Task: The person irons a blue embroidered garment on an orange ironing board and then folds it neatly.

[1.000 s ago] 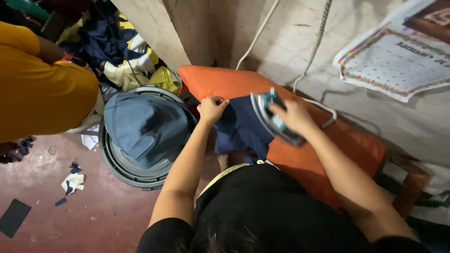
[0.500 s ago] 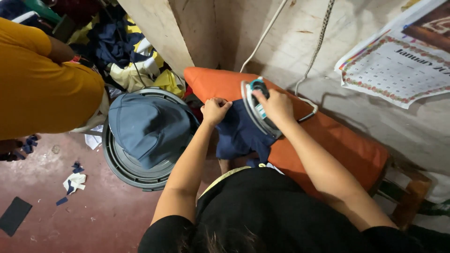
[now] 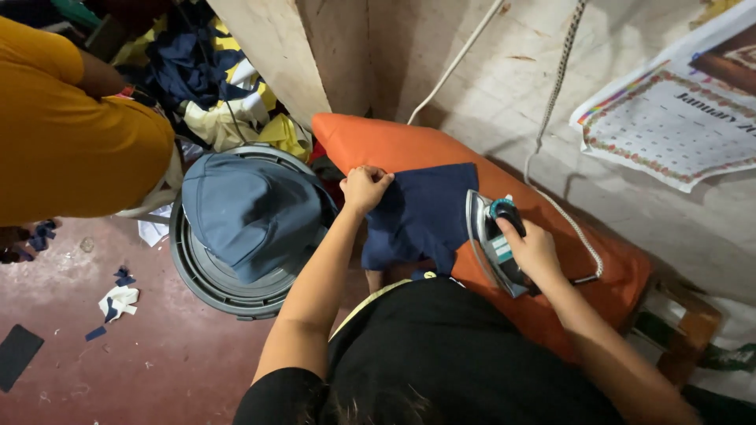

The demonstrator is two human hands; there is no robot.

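Observation:
A dark blue piece of cloth [image 3: 425, 212] lies on an orange padded ironing board [image 3: 370, 142]. My left hand [image 3: 365, 187] is closed on the cloth's left edge and pins it to the board. My right hand [image 3: 535, 250] grips the handle of an electric iron [image 3: 492, 240], which sits tilted at the cloth's right edge. The iron's cord [image 3: 563, 220] runs up the wall behind it.
A grey round bin [image 3: 213, 279] covered by blue fabric [image 3: 248, 212] stands left of the board. A person in a yellow shirt [image 3: 71, 149] is at the far left. A heap of clothes [image 3: 213, 86] lies behind; a calendar [image 3: 677, 118] hangs on the wall. Scraps litter the red floor.
The iron has slid to the right, off the middle of the cloth to its right edge, baring more of the cloth. My left hand stays at the cloth's left edge.

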